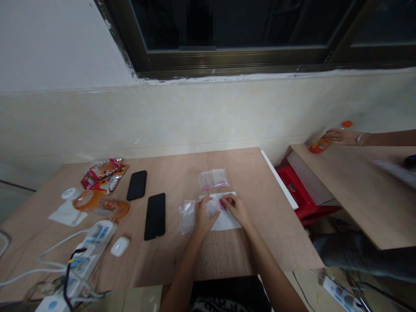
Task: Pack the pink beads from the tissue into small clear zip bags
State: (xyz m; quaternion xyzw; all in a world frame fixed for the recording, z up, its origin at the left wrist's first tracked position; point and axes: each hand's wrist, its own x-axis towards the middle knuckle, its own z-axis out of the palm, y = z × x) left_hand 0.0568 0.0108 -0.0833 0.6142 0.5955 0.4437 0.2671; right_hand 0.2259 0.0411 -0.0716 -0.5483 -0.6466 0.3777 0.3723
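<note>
1. Head view: left hand (204, 218) pinches a clear plastic bag (212, 207), fingers curled.
2. Right hand (236, 209) pinches pink beads (223, 203) at the bag's mouth.
3. Both rest on white paper (227, 222); second bag (212, 178) just beyond the hands.

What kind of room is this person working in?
Probably a plain home or dorm room used as a makeshift workspace: a bare plywood table against a wall under a dark window, with phones, snack packets and a power strip lying about.
</note>
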